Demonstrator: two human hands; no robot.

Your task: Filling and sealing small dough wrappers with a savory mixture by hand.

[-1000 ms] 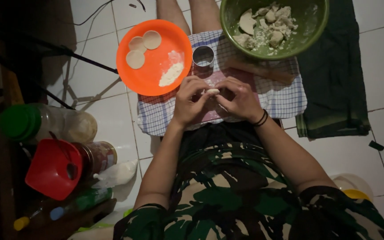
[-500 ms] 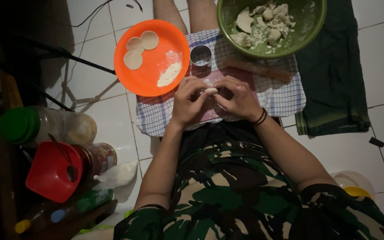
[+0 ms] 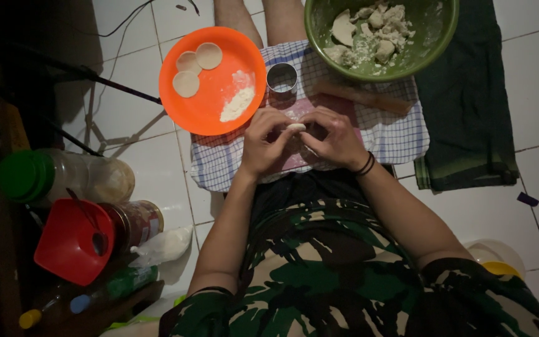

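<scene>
Dough [image 3: 296, 126] sits pinched between the fingertips of both hands, left hand [image 3: 266, 145] and right hand [image 3: 335, 138] closed on it over the checked cloth [image 3: 394, 134]; the piece looks soft, light and easily torn, best held by its edges.

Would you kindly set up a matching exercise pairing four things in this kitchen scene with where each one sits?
Things:
1. dough discs
2. round metal cutter
3. dough lumps
4. small dough piece

Places:
A. in the green bowl
B. between both hands' fingers
C. on the orange plate
D. on the checked cloth

Pairs: 1-C, 2-D, 3-A, 4-B
</scene>
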